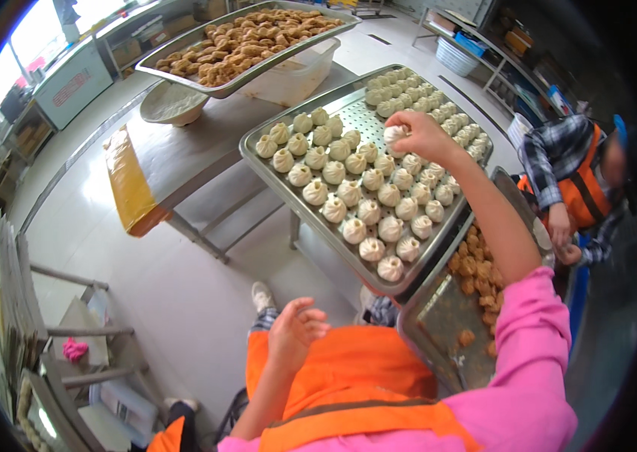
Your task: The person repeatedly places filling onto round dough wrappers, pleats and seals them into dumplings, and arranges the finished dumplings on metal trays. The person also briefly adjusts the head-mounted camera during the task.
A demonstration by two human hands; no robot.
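My right hand (417, 135) pinches a pleated white dumpling (394, 135) between thumb and fingers, over the bare strip of a perforated metal tray (360, 116). Rows of similar pleated dumplings (372, 179) stand on both sides of that strip. My left hand (297, 334) hangs over the orange apron (346, 361) with its fingers apart and slightly curled, holding nothing. To the right, a second metal tray (437, 316) carries brown filling balls (476, 265), partly hidden by my right forearm.
A tray of brown filling pieces (256, 42) rests on a plastic tub (295, 73) at the back of a metal table (205, 152), beside a bowl of white powder (174, 104). A co-worker (572, 175) is at the right. A rack (86, 333) stands at lower left.
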